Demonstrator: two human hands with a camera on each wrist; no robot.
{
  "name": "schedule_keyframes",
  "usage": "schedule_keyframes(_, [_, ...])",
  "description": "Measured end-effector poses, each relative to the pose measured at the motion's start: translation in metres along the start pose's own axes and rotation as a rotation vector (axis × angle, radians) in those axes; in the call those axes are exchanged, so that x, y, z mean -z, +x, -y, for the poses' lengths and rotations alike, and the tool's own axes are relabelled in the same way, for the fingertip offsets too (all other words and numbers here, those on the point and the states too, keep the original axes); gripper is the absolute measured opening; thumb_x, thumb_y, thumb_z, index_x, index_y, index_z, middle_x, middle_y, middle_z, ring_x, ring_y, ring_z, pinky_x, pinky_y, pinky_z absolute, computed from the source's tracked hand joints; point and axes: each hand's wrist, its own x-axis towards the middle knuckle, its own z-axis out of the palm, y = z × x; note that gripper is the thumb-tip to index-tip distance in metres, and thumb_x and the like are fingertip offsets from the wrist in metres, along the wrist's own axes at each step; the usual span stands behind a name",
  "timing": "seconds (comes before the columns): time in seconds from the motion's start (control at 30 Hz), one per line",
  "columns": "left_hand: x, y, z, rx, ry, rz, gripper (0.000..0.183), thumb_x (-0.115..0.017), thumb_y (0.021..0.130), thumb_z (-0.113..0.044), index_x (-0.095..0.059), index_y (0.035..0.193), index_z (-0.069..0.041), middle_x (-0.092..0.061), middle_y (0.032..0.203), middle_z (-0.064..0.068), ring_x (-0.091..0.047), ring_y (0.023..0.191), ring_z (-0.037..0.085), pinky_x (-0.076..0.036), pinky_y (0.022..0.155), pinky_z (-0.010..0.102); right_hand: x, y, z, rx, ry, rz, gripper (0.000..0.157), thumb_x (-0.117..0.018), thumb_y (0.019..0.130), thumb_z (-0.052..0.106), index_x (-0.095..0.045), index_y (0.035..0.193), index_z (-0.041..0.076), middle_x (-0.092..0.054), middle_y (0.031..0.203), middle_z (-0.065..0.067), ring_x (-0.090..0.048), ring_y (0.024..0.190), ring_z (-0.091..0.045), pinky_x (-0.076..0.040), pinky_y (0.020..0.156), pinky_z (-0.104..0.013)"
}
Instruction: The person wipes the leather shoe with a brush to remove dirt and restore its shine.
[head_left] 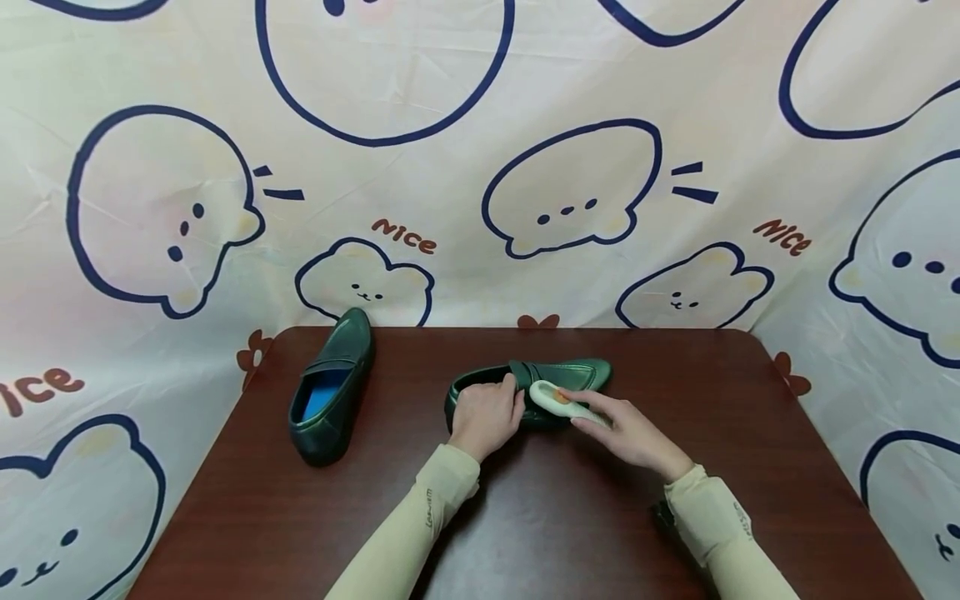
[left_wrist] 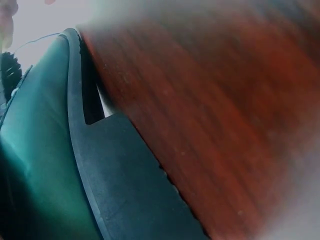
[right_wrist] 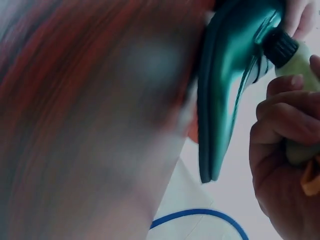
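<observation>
A dark green loafer [head_left: 592, 372] lies on the table, toe to the right. My left hand [head_left: 483, 415] grips it at the opening, the fingers curled over its near edge. In the left wrist view, the shoe's green side [left_wrist: 47, 135] and dark heel [left_wrist: 135, 175] fill the left half. My right hand [head_left: 637, 433] holds a small shoe brush [head_left: 550, 397] with a pale green handle over the upper. Its dark bristles [right_wrist: 280, 47] are against the green leather in the right wrist view, where the right hand's fingers [right_wrist: 285, 120] curl round the handle.
The other green loafer [head_left: 324, 433], with a blue insole [head_left: 327, 392], stands at the table's left, toe toward the back edge. A dark object [head_left: 663, 517] lies partly hidden under the right sleeve. A cartoon-printed cloth [head_left: 450, 183] hangs behind and beside the brown table [head_left: 525, 533].
</observation>
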Motion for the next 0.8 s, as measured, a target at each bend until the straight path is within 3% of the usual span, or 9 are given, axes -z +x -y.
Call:
schedule_keyframes(0.2, [-0.002,0.0,0.0,-0.013,0.005,-0.031,0.03,-0.055,0.105,-0.036,-0.054,0.082,-0.017,-0.033,0.049,-0.008,-0.042,0.041,0.01,-0.024,0.039,0.025,0.013,-0.004,-0.019,0.01,-0.023,-0.053,0.049,-0.065,0.103,0.037,-0.056,0.15,0.031,-0.061,0.147,-0.006,-0.061,0.117,-0.022,-0.05,0.097,-0.044])
schedule_keyframes(0.4, [-0.002,0.0,0.001,-0.021,0.01,-0.045,0.033,-0.055,0.105,-0.036,-0.05,0.079,-0.017,-0.03,0.048,-0.008,-0.036,0.04,0.01,-0.019,0.038,0.025,0.03,-0.009,-0.036,-0.103,-0.073,-0.168,0.049,-0.063,0.104,0.038,-0.054,0.151,0.03,-0.059,0.148,-0.014,-0.061,0.119,-0.031,-0.049,0.099,-0.054])
schedule_keyframes(0.47, [-0.001,0.001,0.0,-0.025,0.008,-0.047,0.032,-0.054,0.105,-0.036,-0.05,0.079,-0.017,-0.029,0.048,-0.009,-0.036,0.04,0.01,-0.018,0.039,0.025,0.035,-0.011,-0.037,-0.131,-0.144,-0.237,0.049,-0.064,0.104,0.038,-0.055,0.151,0.029,-0.061,0.145,-0.017,-0.063,0.113,-0.032,-0.051,0.093,-0.053])
schedule_keyframes(0.57, [-0.002,0.001,0.0,-0.027,0.011,-0.039,0.033,-0.053,0.106,-0.036,-0.05,0.079,-0.018,-0.027,0.049,-0.009,-0.034,0.04,0.009,-0.017,0.039,0.024,0.041,-0.012,-0.035,-0.152,-0.335,-0.368,0.048,-0.066,0.103,0.034,-0.057,0.15,0.026,-0.072,0.123,-0.021,-0.067,0.088,-0.032,-0.053,0.07,-0.047])
schedule_keyframes(0.67, [-0.002,-0.001,0.0,-0.022,0.02,-0.042,0.033,-0.054,0.105,-0.037,-0.049,0.079,-0.018,-0.024,0.049,-0.01,-0.032,0.039,0.008,-0.015,0.039,0.024,0.044,-0.012,-0.031,-0.18,-0.482,-0.481,0.048,-0.07,0.1,0.029,-0.061,0.146,0.023,-0.073,0.096,-0.021,-0.058,0.063,-0.027,-0.041,0.05,-0.039])
schedule_keyframes(0.73, [-0.003,-0.001,0.001,-0.019,0.023,-0.053,0.033,-0.056,0.105,-0.037,-0.049,0.078,-0.018,-0.022,0.049,-0.01,-0.031,0.039,0.008,-0.014,0.039,0.024,0.045,-0.012,-0.03,-0.196,-0.498,-0.504,0.048,-0.07,0.099,0.027,-0.061,0.146,0.021,-0.071,0.088,-0.02,-0.053,0.058,-0.025,-0.037,0.047,-0.036])
schedule_keyframes(0.8, [-0.003,-0.002,0.001,-0.018,0.017,-0.068,0.033,-0.057,0.104,-0.036,-0.049,0.078,-0.018,-0.022,0.05,-0.01,-0.031,0.039,0.008,-0.014,0.04,0.024,0.046,-0.011,-0.029,-0.203,-0.464,-0.502,0.048,-0.07,0.1,0.027,-0.061,0.146,0.021,-0.072,0.093,-0.022,-0.053,0.059,-0.025,-0.037,0.049,-0.035])
